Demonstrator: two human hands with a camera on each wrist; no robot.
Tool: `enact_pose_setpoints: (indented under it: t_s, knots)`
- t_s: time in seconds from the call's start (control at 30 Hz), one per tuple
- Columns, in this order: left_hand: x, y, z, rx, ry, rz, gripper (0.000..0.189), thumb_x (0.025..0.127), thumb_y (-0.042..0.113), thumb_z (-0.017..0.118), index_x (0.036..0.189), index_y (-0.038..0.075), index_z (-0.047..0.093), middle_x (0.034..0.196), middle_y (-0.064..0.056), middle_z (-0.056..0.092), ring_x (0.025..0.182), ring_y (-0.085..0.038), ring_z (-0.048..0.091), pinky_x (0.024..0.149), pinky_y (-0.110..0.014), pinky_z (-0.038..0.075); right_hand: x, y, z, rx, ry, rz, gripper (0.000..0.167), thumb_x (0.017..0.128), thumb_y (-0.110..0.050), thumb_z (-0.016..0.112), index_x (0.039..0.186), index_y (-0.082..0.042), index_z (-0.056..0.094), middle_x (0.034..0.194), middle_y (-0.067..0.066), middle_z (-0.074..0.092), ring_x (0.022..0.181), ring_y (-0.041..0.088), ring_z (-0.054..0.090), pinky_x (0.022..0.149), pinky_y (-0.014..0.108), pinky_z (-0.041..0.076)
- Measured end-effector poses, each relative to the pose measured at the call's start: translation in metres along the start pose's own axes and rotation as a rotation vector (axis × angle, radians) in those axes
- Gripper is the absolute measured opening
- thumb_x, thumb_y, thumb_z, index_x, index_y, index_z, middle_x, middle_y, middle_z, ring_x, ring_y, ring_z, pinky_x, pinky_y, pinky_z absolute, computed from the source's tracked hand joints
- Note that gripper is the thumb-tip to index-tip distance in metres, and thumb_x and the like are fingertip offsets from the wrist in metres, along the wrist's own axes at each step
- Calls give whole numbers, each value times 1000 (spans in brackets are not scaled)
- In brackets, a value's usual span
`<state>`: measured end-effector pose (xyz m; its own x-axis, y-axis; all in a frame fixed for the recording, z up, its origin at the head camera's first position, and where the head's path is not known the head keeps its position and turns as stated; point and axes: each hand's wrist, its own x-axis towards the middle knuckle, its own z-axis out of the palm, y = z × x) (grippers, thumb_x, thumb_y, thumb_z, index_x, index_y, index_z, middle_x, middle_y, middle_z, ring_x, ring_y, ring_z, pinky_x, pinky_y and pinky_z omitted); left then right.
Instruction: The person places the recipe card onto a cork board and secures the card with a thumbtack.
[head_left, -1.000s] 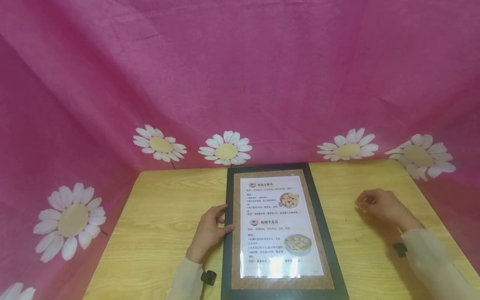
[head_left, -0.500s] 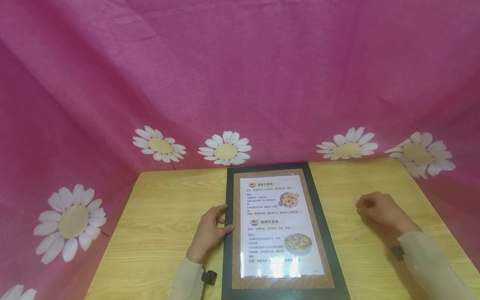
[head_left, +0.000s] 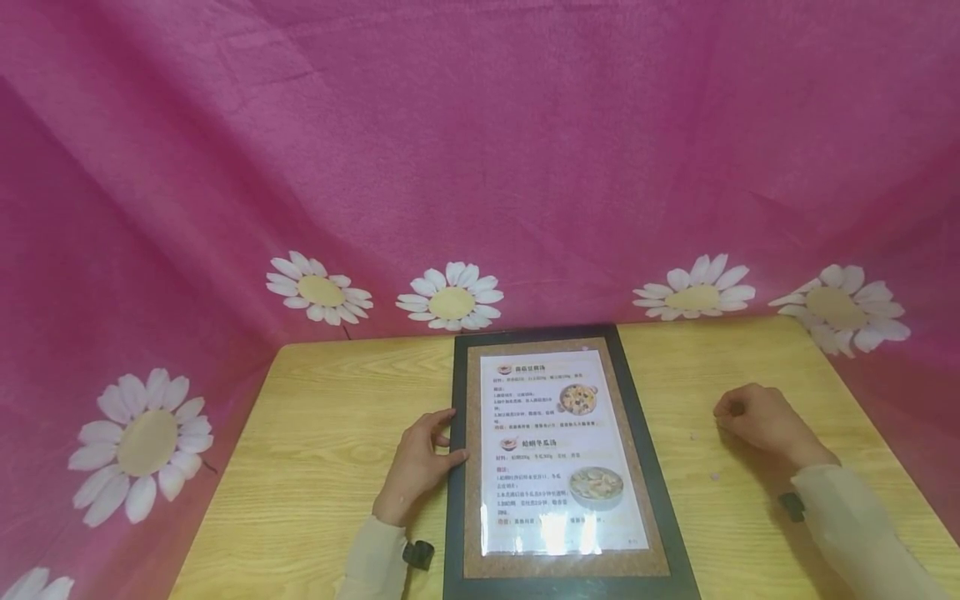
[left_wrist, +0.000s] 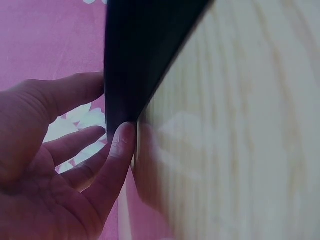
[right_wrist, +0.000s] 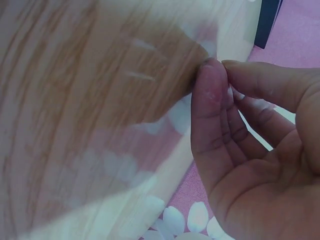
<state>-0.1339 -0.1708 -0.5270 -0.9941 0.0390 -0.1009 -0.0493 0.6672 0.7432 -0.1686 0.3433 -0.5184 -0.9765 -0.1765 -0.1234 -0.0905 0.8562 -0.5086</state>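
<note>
My left hand is at the left edge of a framed cork board lying on the table. The thumb and fingertips touch the board's black edge. A recipe sheet with soup pictures lies on the cork. To the right, my right hand is low over the table. In the right wrist view, the fingertips come together in a pinch; I cannot tell whether something small is between them. Two tiny pale bits lie near that hand. A small pale pink dot shows at the cork's top right.
The pale wooden table reaches back to a pink cloth printed with white daisies. Cloth also hangs at the left and right sides. Light glares on the lower part of the recipe sheet.
My right hand's fingertips have closed together, and the hand has shifted very slightly. The left hand and the cork board stay where they were.
</note>
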Motion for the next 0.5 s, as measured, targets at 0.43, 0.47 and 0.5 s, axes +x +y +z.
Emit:
enact_pose_setpoints:
  t_s: [0.43, 0.47, 0.5]
  knots:
    - [1, -2, 1, 17, -1, 3, 67, 83, 16, 88, 143, 8, 60, 140, -15, 66, 99, -19, 65, 79, -32, 54, 0, -3, 2, 7, -3, 18, 8, 85, -4, 71, 91, -2, 75, 95, 18, 75, 89, 33, 67, 79, 50, 55]
    - [2, -2, 1, 16, 0, 5, 67, 83, 16, 88, 143, 8, 60, 140, -15, 66, 99, -19, 65, 79, -32, 54, 0, -3, 2, 12, -8, 23, 7, 86, -5, 71, 91, -2, 75, 94, 16, 75, 88, 31, 66, 78, 48, 54]
    - [2, -2, 1, 15, 0, 2, 67, 83, 16, 88, 143, 8, 60, 140, -14, 66, 99, -18, 65, 79, -31, 54, 1, -3, 3, 18, -11, 26, 6, 86, -6, 72, 91, -2, 75, 93, 15, 75, 87, 29, 66, 77, 46, 54]
